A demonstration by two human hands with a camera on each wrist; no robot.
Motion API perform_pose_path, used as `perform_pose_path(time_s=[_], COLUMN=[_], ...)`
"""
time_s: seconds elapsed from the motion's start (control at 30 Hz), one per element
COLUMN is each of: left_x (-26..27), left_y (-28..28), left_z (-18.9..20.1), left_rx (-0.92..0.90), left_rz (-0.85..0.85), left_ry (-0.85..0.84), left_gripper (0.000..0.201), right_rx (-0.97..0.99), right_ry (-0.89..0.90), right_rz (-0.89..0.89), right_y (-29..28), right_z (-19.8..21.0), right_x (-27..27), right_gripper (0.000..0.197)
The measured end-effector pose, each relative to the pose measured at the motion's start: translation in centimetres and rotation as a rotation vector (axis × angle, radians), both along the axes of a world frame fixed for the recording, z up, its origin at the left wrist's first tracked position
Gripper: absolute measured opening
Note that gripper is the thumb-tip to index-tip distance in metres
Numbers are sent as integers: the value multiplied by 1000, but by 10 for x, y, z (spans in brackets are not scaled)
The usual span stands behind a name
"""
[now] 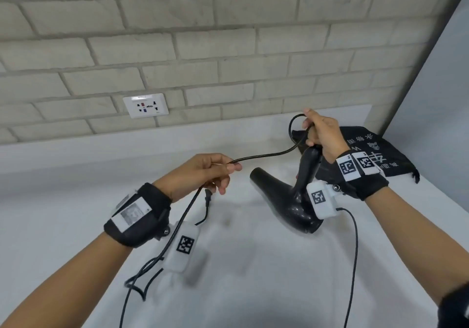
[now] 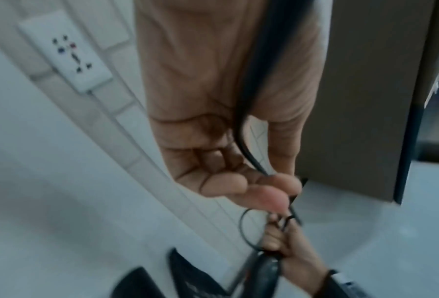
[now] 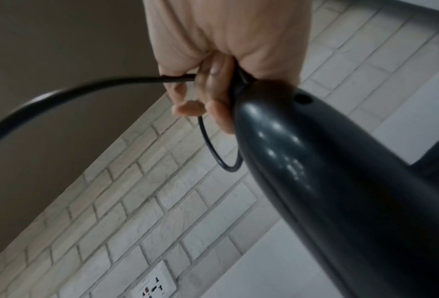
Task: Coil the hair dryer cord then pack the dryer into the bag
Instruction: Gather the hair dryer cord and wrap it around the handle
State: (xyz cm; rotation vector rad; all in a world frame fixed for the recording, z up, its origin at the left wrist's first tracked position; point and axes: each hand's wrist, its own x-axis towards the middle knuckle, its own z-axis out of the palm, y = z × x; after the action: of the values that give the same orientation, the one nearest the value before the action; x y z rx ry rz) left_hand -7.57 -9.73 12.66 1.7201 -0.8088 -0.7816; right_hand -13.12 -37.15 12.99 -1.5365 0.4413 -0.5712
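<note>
Coiling the cord (image 1: 266,155) at the hair dryer (image 1: 286,200) handle

Right hand (image 1: 322,134) clamps handle and first loop; left hand (image 1: 203,173) pinches cord; slack pinch could spring the loop; drawstring bag (image 1: 368,150) waits behind.

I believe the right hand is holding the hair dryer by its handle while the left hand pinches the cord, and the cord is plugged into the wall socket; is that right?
Not quite: the cord is not plugged in. The head view shows the wall socket empty and the plug hanging below the left hand. The rest stands: the right hand holds the hair dryer by its handle, and the left hand pinches the cord.
</note>
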Motion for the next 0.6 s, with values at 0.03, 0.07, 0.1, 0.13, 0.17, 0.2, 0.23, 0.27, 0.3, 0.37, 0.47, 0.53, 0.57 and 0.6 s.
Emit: perform_pose_path(time_s=[0.03,0.07,0.1,0.13,0.17,0.2,0.23,0.27,0.3,0.37,0.47,0.53,0.57,0.6], left_x=[3,5,6,6,7,7,8,9,12,20,29,34,35,35], left_y=[0,-1,-3,-7,-11,-16,-21,-26,-32,-42,-51,-56,-58,-59], left_z=[-5,-11,-17,-23,-30,-34,-38,-42,-45,-50,-44,-32,-23,-13], left_rx=[36,68,107,167,258,342,390,404,397,245,-118,-276,-336,-393], left_rz=[54,98,139,179,225,282,343,394,428,478,566,585,582,573], left_ry=[-91,-209,-368,-562,-772,-936,-1011,-1014,-965,-717,-205,-62,-44,-45], left_gripper=[18,16,18,23,28,32,34,35,35,26,9,17,20,21], right_rx=[23,42,53,56,55,54,57,58,56,33,16,22,29,39], right_ry=[-7,-11,-9,-4,2,8,15,19,26,42,53,43,36,28], right_rz=[4,9,15,21,29,37,44,53,68,108,177,220,238,254], right_y=[-1,-1,0,1,2,4,6,7,9,12,15,15,14,13], right_z=[1,2,3,4,4,4,4,5,5,5,6,7,7,7], right_x=[-2,-3,-4,-5,-5,-4,-4,-3,-2,-1,-1,-2,-4,-5], right_gripper=[39,38,38,38,38,39,40,42,44,50,54,57,58,58])
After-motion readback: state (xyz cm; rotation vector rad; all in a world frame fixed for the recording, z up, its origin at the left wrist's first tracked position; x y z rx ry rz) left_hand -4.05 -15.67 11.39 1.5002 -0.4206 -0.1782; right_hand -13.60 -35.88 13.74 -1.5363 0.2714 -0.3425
